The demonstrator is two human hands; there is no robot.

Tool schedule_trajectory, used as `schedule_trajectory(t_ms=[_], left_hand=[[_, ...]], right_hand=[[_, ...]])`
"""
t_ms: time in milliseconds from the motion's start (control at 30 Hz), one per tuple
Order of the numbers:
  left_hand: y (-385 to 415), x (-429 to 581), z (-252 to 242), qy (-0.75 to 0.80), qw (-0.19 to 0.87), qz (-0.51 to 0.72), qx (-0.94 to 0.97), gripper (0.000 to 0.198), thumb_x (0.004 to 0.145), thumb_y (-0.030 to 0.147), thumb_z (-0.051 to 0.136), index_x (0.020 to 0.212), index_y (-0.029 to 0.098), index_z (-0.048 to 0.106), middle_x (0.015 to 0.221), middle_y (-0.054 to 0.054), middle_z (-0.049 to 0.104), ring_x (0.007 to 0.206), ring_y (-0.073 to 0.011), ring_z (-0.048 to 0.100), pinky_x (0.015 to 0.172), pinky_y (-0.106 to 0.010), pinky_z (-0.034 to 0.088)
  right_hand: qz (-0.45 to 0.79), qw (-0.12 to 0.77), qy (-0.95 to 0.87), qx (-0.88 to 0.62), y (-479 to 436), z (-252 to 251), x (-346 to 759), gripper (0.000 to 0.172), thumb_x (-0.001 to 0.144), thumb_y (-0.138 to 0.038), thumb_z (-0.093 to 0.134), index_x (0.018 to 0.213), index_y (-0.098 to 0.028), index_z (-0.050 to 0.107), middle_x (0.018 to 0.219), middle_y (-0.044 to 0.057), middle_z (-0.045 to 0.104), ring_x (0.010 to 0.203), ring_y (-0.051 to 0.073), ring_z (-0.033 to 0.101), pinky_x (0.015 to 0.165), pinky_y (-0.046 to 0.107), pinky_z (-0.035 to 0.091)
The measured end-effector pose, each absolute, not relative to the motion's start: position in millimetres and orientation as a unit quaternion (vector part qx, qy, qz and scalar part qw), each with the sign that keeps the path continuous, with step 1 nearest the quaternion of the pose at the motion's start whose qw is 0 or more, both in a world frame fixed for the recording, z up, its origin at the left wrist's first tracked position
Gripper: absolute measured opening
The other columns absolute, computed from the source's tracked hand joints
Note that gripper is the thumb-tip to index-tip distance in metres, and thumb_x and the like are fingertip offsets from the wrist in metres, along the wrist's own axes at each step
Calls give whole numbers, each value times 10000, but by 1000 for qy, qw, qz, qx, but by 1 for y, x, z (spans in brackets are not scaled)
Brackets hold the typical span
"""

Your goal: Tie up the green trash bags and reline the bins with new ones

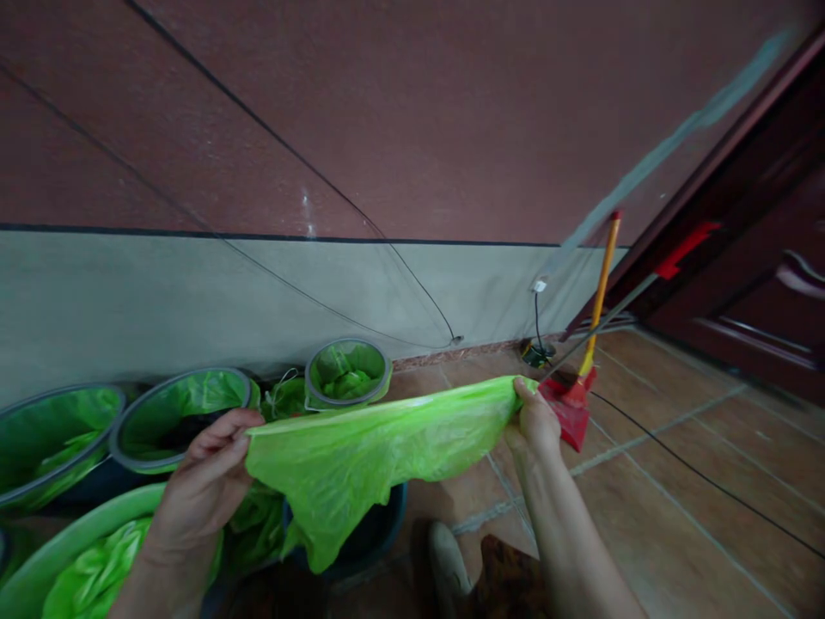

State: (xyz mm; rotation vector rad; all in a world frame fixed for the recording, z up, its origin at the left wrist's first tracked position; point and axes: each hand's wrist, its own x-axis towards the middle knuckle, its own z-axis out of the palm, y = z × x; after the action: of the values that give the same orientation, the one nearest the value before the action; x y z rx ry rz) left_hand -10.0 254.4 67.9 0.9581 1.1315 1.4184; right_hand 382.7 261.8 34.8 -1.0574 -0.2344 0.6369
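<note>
A light green plastic bag [380,447] is stretched between my two hands, its top edge pulled nearly straight and its lower part hanging loose. My left hand [210,468] pinches the bag's left corner between thumb and fingers. At the opposite corner, my right hand [534,417] is closed on the bunched plastic. Beneath the bag stands a dark bin [387,524], mostly hidden by the plastic. A small lined bin [349,402] sits behind the bag, close to the wall.
Several bins with green liners stand to the left, including a grey-rimmed bin [116,434] and a light green tub [83,524]. A red dustpan [571,413] and a broom with a yellow handle [602,292] lean at the right. A black cable [683,456] crosses the tiled floor.
</note>
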Motion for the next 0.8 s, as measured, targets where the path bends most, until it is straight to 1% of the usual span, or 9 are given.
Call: schedule_trajectory(t_ms=[100, 167, 267, 367, 500, 567, 633, 700, 800], left_hand=[[250, -11, 73, 427, 570, 605, 355, 265, 551, 431, 809, 674, 247, 664, 524, 12, 614, 587, -223, 630, 650, -406, 550], [249, -10, 73, 439, 546, 599, 388, 282, 563, 451, 800, 682, 226, 680, 566, -7, 636, 625, -227, 636, 606, -362, 528], [250, -10, 69, 490, 435, 567, 498, 302, 622, 445, 771, 790, 201, 717, 572, 17, 600, 530, -137, 529, 488, -245, 408], [252, -13, 61, 532, 281, 503, 621, 348, 683, 438, 740, 963, 233, 716, 707, 11, 646, 644, -146, 560, 545, -228, 431], [261, -19, 48, 573, 128, 372, 719, 438, 715, 462, 693, 1103, 260, 683, 1067, -51, 727, 880, -230, 652, 768, -323, 515], [265, -21, 41, 590, 76, 302, 745, 381, 752, 405, 653, 1104, 262, 685, 1147, -66, 724, 1018, -268, 663, 972, -413, 454], [267, -21, 35, 617, 38, 237, 749, 329, 788, 338, 615, 1101, 274, 690, 1170, -72, 724, 1083, -289, 655, 1083, -498, 344], [267, -21, 32, 650, 15, 179, 739, 306, 817, 297, 583, 1101, 282, 696, 1137, -82, 738, 1037, -303, 674, 1095, -564, 295], [263, -20, 30, 683, 20, 105, 722, 320, 841, 264, 533, 1114, 271, 698, 1039, -108, 761, 952, -331, 693, 1045, -643, 296]], right_hand=[[294, 803, -118, -504, 262, 34, 381, 269, 595, -287, 778, 720, -185, 562, 597, -70, 572, 525, 89, 551, 491, 211, 485], [302, 798, -125, -506, 262, 35, 380, 273, 595, -297, 780, 715, -182, 564, 590, -69, 569, 519, 91, 540, 477, 212, 471], [302, 795, -139, -508, 262, 35, 378, 286, 605, -325, 782, 701, -181, 554, 574, -75, 546, 508, 87, 522, 474, 214, 455], [286, 797, -151, -510, 263, 36, 379, 288, 623, -342, 781, 704, -179, 558, 568, -81, 531, 505, 81, 504, 476, 213, 437], [283, 803, -143, -505, 263, 33, 386, 289, 604, -340, 791, 683, -174, 568, 561, -85, 519, 512, 74, 477, 475, 206, 398], [276, 798, -153, -514, 264, 29, 389, 281, 595, -342, 794, 686, -166, 594, 578, -80, 530, 527, 75, 474, 494, 212, 393], [260, 793, -171, -524, 264, 26, 390, 281, 592, -353, 791, 717, -158, 632, 618, -69, 563, 553, 81, 489, 523, 222, 397], [245, 794, -190, -524, 264, 25, 388, 294, 591, -362, 792, 754, -155, 663, 668, -52, 606, 593, 91, 517, 558, 229, 402], [240, 798, -207, -512, 264, 28, 379, 309, 597, -377, 800, 784, -158, 688, 734, -31, 648, 645, 99, 539, 600, 231, 401]])
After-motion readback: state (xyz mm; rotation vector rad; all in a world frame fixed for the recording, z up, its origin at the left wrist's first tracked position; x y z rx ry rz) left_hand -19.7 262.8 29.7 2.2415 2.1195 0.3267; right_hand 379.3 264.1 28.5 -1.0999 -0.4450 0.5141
